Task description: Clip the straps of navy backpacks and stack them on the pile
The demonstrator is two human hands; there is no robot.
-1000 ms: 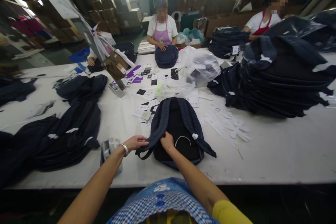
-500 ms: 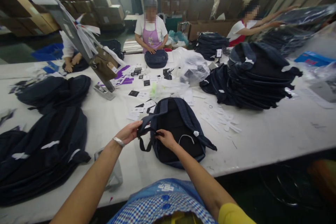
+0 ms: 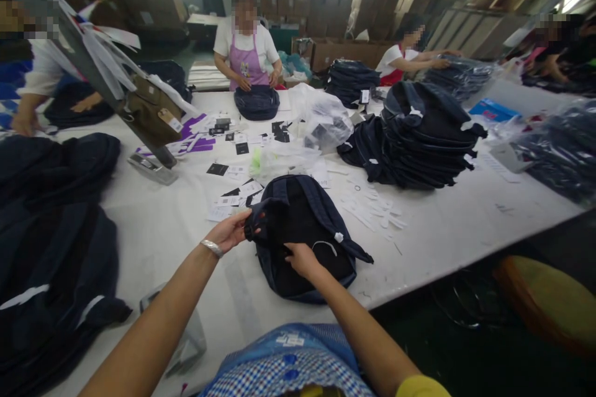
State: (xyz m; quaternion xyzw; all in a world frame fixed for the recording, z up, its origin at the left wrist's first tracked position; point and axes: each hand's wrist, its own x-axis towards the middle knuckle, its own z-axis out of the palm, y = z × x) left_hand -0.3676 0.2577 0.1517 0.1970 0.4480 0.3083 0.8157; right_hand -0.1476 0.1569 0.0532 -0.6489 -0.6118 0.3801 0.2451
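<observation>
A dark navy backpack (image 3: 302, 242) lies on the white table with its black back panel and shoulder straps facing up. My left hand (image 3: 229, 232) holds one shoulder strap (image 3: 270, 214) near its buckle end, lifted off the bag's left side. Over the black panel is my right hand (image 3: 300, 258), its fingers closed around something dark that blends into the panel. A thin white loop (image 3: 326, 247) lies on the panel just right of that hand. The other strap (image 3: 321, 205) rests along the bag's right side, with a white tab near its lower end.
Stacked navy backpacks (image 3: 419, 136) stand right; more bags (image 3: 56, 273) lie left. A slanted metal post (image 3: 93, 62) carries white strips and a brown bag (image 3: 151, 111). Black tags (image 3: 217, 169), white strips (image 3: 382, 211) and plastic bags (image 3: 321, 115) lie beyond. Several people work around the table.
The view has turned rightward. The held strap has twisted over toward the panel, and its hanging black webbing no longer shows beside my left hand. My right hand has moved slightly lower on the bag.
</observation>
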